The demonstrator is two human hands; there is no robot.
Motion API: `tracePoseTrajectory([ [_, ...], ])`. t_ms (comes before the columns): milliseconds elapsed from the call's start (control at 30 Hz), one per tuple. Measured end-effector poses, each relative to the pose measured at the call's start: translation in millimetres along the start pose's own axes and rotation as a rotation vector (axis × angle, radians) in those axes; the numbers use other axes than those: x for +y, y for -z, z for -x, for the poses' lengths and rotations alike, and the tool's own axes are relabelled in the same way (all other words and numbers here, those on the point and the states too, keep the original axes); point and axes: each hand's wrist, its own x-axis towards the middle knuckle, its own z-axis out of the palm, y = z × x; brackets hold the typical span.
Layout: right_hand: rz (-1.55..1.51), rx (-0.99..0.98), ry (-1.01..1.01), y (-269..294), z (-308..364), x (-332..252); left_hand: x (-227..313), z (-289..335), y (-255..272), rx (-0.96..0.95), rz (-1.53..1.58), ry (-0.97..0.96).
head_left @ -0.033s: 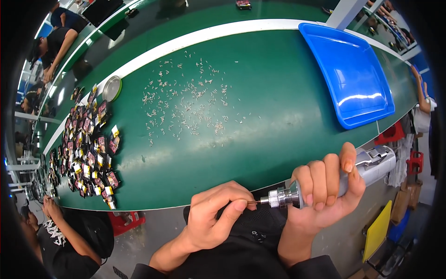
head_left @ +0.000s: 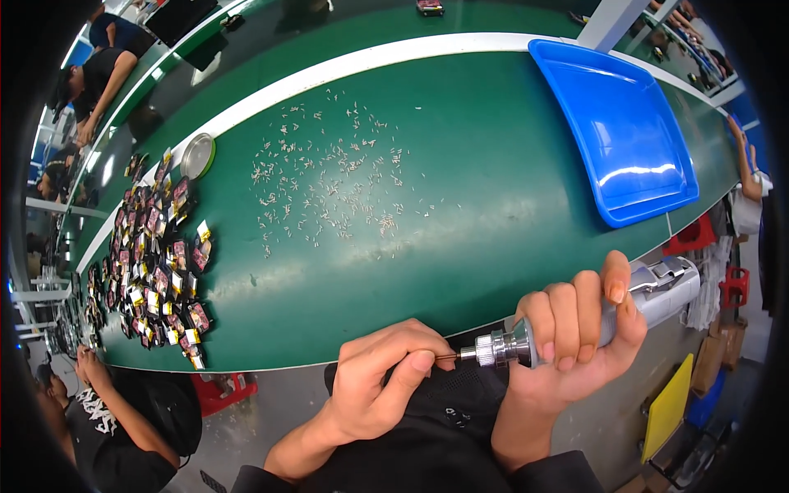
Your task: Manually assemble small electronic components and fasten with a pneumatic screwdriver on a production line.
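My right hand is wrapped round the silver body of a power screwdriver, which lies level with its chuck end toward the left. The forefinger is near the metal lever on top. From the ribbed metal collar a thin copper-brown bit sticks out. My left hand is closed, pinching the bit's end between thumb and forefinger; the very tip is hidden by the fingers. Both hands are over my lap, just off the near edge of the green table.
Many tiny pale metal pins lie scattered mid-table. To the left are a heap of small dark parts with yellow and white bits and a round shallow tin. A blue tray stands far right. A co-worker sits at the left.
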Motion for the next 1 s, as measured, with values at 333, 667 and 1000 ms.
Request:
tracePoseTrajectory([
  [333,-0.024,0.029,0.017,1.6,0.7,-1.2,-7.2,6.7,4.2,-0.003,0.128,0.086],
  [667,0.026,0.124,0.005,14.5,-8.6,-5.8,40.7,-39.2,46.5,0.111,-0.578,-0.192],
  [1000,-0.063,0.215,-0.122,44.7,-10.6,12.0,4.2,-254.6,88.4,0.17,-1.139,-0.251],
])
